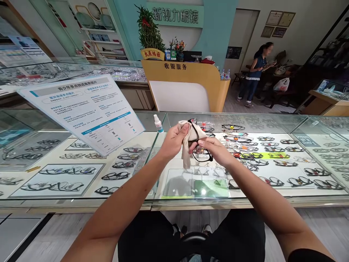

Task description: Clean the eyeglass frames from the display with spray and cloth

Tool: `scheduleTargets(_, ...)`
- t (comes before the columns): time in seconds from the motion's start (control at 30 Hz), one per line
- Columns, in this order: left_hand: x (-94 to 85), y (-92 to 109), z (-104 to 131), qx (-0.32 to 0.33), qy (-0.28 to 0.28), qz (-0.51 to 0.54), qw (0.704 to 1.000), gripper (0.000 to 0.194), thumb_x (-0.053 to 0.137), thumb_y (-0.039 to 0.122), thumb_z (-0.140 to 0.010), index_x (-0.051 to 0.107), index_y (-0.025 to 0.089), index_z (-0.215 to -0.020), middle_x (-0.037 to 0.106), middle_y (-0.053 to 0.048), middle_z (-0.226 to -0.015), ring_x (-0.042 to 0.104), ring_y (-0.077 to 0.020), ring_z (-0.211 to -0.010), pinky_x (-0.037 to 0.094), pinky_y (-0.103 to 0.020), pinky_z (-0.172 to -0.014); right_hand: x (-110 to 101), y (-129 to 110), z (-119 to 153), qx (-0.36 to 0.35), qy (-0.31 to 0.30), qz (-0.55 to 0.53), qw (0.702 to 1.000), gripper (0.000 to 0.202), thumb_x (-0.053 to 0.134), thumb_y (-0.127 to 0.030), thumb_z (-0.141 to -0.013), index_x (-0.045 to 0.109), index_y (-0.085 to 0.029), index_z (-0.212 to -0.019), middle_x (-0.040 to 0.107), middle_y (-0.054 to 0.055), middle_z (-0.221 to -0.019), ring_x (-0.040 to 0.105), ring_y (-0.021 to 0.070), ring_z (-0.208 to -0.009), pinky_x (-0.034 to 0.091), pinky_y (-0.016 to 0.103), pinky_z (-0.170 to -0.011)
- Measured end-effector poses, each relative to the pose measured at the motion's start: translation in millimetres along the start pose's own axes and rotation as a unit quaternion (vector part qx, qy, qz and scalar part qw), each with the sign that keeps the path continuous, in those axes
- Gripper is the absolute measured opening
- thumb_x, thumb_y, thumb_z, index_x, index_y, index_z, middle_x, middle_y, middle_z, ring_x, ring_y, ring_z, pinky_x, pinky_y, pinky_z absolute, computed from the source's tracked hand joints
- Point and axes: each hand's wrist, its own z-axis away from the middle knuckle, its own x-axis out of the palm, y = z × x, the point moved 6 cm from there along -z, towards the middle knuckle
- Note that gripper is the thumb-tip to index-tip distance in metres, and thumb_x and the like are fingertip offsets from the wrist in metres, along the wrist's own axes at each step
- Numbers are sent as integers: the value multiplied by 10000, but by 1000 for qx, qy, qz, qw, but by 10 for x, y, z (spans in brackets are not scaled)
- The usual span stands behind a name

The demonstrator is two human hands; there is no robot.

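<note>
A pale beige cloth (186, 151) is pinched between the thumb and fingers of my left hand (174, 140), folded around one lens of a pair of black-framed glasses (202, 155). My right hand (214, 147) grips the same glasses near the middle of the frame, with the other lens hanging below its fingers. Both hands are above the glass display counter (174, 200), close together. A small white spray bottle with a blue label (158, 124) stands on the glass, just beyond my left hand.
Rows of glasses (272, 149) lie inside the display case. A large printed sheet (84, 109) stands tilted at the left. Beyond are a wooden reception desk (188, 74) and a person (255, 74) standing at the back right.
</note>
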Motion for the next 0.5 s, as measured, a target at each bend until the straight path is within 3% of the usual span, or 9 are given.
scheduleTargets(0.1, -30, 2, -32, -32, -57, 25, 998, 589, 839, 747, -924, 630, 198, -966, 711, -6, -687, 685, -168, -566, 558, -285, -557, -81, 28, -7, 7, 14, -33, 999, 514, 731, -689, -993, 900, -213, -894, 805, 67, -869, 665, 244, -866, 524, 372, -909)
scheduleTargets(0.2, 4, 38, -23, -32, -60, 29, 997, 604, 998, 608, -812, 636, 200, -1070, 728, 17, -720, 675, -144, -579, 547, -254, -570, -90, 43, -21, -1, 9, -46, 999, 521, 736, -701, -993, 901, -213, -920, 810, 65, -884, 679, 242, -870, 532, 370, -919)
scheduleTargets(0.27, 56, 43, 1, -28, -39, 28, 998, 604, 1008, 602, -800, 617, 216, -1049, 676, 49, -613, 612, -133, -492, 511, -249, -518, -44, 36, -25, -13, -1, -23, 1000, 561, 725, -739, -995, 900, -212, -917, 814, 71, -906, 669, 241, -892, 519, 365, -909)
scheduleTargets(0.37, 79, 12, 33, -19, 18, 15, 1000, 570, 873, 730, -902, 611, 225, -927, 587, 60, -486, 508, -124, -378, 425, -255, -435, 55, 35, -15, -14, -19, 11, 1000, 610, 680, -771, -1018, 905, -209, -941, 812, 74, -924, 633, 232, -872, 505, 371, -904)
scheduleTargets(0.5, -6, -67, 8, -28, 73, 1, 997, 703, 725, 899, -914, 590, 226, -760, 560, 27, -486, 516, -126, -431, 411, -268, -449, 44, 49, 2, -4, 1, 25, 1000, 612, 676, -780, -1019, 912, -216, -983, 800, 71, -923, 663, 251, -910, 522, 393, -951)
